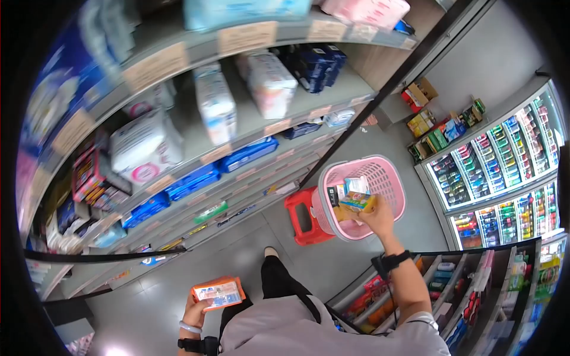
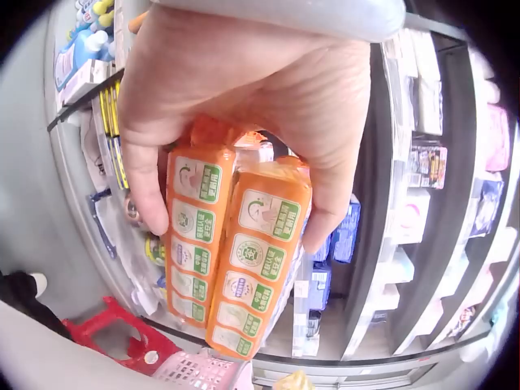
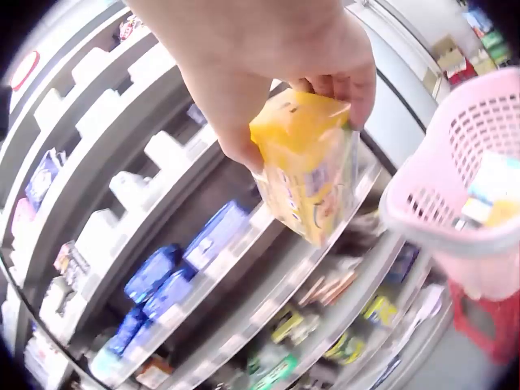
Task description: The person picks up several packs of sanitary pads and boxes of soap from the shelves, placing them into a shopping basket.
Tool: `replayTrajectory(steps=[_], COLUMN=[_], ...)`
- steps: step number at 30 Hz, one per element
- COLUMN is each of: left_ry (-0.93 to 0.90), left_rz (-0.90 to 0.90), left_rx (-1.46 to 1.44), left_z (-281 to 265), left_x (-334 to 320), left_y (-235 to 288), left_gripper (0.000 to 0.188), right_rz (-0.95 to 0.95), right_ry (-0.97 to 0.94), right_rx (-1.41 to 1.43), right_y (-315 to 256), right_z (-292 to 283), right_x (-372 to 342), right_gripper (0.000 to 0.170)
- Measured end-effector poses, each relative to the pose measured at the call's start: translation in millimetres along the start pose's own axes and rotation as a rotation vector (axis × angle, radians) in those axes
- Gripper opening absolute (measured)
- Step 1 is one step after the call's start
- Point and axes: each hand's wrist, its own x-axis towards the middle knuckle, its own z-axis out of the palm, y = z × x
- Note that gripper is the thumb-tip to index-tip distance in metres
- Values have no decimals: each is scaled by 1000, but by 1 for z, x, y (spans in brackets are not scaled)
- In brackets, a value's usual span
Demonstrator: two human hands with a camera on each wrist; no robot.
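An orange pack (image 1: 218, 293) with a white label is in my left hand (image 1: 195, 313), held over the floor. In the left wrist view the thumb and fingers grip the orange pack (image 2: 244, 252) from both sides. My right hand (image 1: 379, 218) pinches a yellow packet (image 1: 358, 202) by its top, over the pink basket (image 1: 389, 178) in the head view. The yellow packet (image 3: 309, 162) hangs from my right hand (image 3: 268, 65) beside the pink basket (image 3: 414, 203). Several small packages (image 1: 355, 185) lie inside the basket.
The basket stands beside a red stool (image 1: 300, 216). Shelves (image 1: 255, 130) of packaged goods run along the left. A drinks cooler (image 1: 504, 160) stands at the right, cartons (image 1: 421, 121) behind the basket, and another shelf (image 1: 439, 291) at the lower right.
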Motion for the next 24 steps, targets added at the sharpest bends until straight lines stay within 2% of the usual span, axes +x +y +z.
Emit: replayTrajectory(steps=[2,3,5,6,9,10,11,13,16,20,22,24], left_ry=[-6,-16,-8,8,51,65,78,144,166,189,179,155], left_rz=[-30,-39,-24,-21,-16,-13,-15,-20,-35,-31,-43,-44], left_rx=[12,9,35,45,55,52,58,78,87,105,103,111], left_z=[22,34,57,64,82,87,92,96,104,121,125,132], left_x=[14,19,20,22,21,21,17,17,20,25,27,27], left_y=[-7,-8,-5,-5,-1,1,4,3,2,1,0,4], left_gripper=[50,51,52,52,53,53,53,55,56,57,57,56], right_rz=[-149,-149,-301,-309,-344,-382,-387,-459,-510,-546,-504,-464], right_ry=[-206,-214,-535,-545,-801,-856,-866,-831,-840,-802,-997,-963], right_rx=[-377,-374,-606,-599,-624,-675,-665,-649,-664,-628,-596,-554], right_y=[36,50,70,80,117,122,126,131,129,135,130,147], right_z=[5,10,21,30,61,70,75,89,103,113,109,121], right_x=[32,42,58,63,70,71,69,67,66,72,81,81], right_gripper=[56,56,63,63,78,75,75,53,47,48,52,56])
